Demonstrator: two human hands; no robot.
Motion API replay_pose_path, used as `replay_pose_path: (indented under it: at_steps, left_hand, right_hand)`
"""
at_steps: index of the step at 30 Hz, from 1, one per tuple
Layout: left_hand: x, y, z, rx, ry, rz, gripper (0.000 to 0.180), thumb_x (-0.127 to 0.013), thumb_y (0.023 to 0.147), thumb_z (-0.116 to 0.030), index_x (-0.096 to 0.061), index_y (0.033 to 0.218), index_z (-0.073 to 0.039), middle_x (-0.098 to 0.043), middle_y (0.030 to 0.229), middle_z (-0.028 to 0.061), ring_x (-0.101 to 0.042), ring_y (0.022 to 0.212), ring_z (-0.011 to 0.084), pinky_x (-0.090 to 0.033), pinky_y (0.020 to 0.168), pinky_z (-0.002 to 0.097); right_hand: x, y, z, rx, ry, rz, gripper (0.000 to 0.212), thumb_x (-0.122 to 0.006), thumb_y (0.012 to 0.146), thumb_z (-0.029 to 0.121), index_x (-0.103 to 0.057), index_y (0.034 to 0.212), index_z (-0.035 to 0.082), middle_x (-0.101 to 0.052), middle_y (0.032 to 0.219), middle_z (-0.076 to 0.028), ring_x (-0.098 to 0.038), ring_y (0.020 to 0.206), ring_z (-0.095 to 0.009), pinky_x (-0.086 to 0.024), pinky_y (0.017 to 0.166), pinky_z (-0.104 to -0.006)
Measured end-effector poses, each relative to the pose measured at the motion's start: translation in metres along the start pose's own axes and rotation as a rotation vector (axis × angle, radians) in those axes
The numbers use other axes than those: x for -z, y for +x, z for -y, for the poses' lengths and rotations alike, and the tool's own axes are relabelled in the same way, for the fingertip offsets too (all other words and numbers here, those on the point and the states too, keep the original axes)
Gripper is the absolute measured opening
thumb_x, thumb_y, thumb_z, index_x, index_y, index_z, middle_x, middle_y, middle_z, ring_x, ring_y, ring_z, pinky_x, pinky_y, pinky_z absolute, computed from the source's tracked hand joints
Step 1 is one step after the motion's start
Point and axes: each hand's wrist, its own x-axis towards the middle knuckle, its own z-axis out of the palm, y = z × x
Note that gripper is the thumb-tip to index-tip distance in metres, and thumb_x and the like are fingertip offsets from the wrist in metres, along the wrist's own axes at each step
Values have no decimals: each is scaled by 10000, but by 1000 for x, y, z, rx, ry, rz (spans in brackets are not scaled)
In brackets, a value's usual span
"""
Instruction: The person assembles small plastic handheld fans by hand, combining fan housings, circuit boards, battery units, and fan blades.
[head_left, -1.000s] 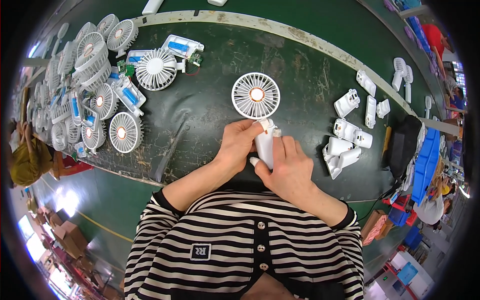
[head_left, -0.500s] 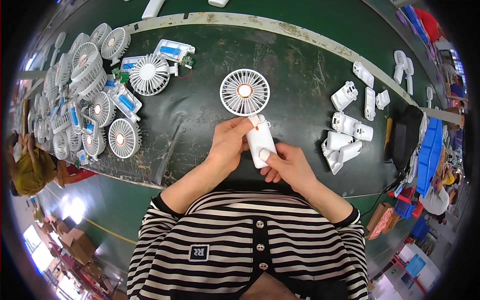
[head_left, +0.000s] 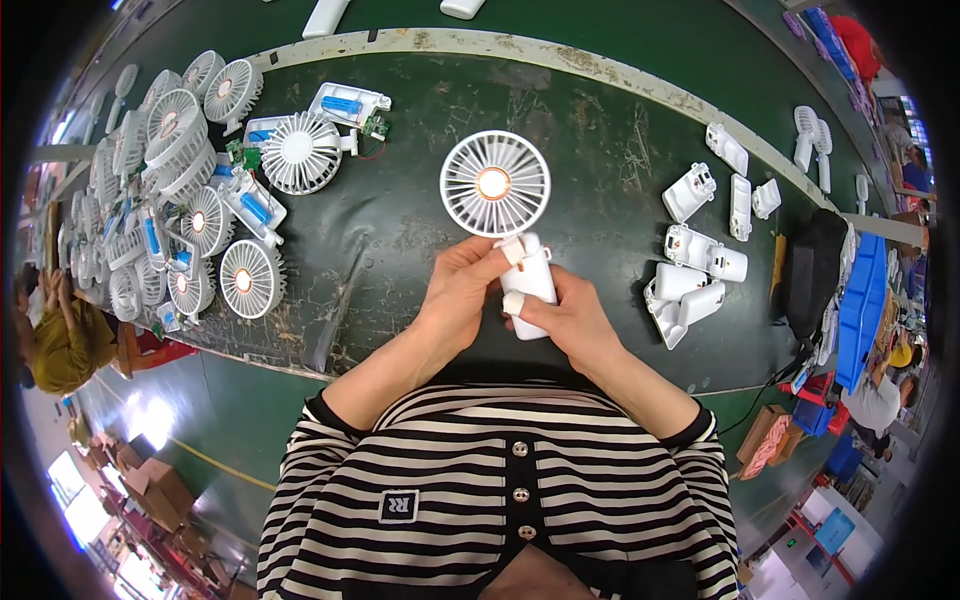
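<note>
Both my hands are closed on a white handheld fan with a copper-coloured ring at its hub, its round head pointing away from me. My left hand grips the top of the handle, thumb across it just below the head, covering the joint. My right hand holds the lower handle from the right, thumb laid on its front. Both thumbs have white coverings on their tips. The fingers behind the handle are mostly hidden.
At left lies a heap of white fans, several with blue batteries and green circuit boards exposed. Loose white handle shells lie at right. A black bag sits at the table's right end. Finished-looking fans lie beyond the pale strip.
The fan has tilted, its head appearing slightly larger and higher. My right thumb has shifted up and left along the handle. My left hand keeps its grip near the head.
</note>
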Motion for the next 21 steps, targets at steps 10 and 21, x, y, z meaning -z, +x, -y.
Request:
replay_pose_path:
  at_steps: [10, 21]
  left_hand:
    - [-4, -7, -1, -18, 48, -30, 181, -566, 821, -75, -596, 974, 17, -625, 849, 58, -574, 691, 89, -450, 530, 220]
    - [-5, -9, -2, -136, 73, 81, 251, -564, 762, 38, -577, 1013, 35, -626, 867, 73, -582, 702, 100, -451, 542, 217]
  right_hand:
    - [-10, -2, 19, -34, 187, 9, 254, -571, 756, 32, -512, 989, -51, -607, 844, -114, -617, 673, -179, -527, 595, -286]
    - [-10, -1, 16, 15, 220, 15, 263, -551, 738, -7, -516, 994, -58, -604, 862, -124, -618, 694, -180, -532, 601, -286]
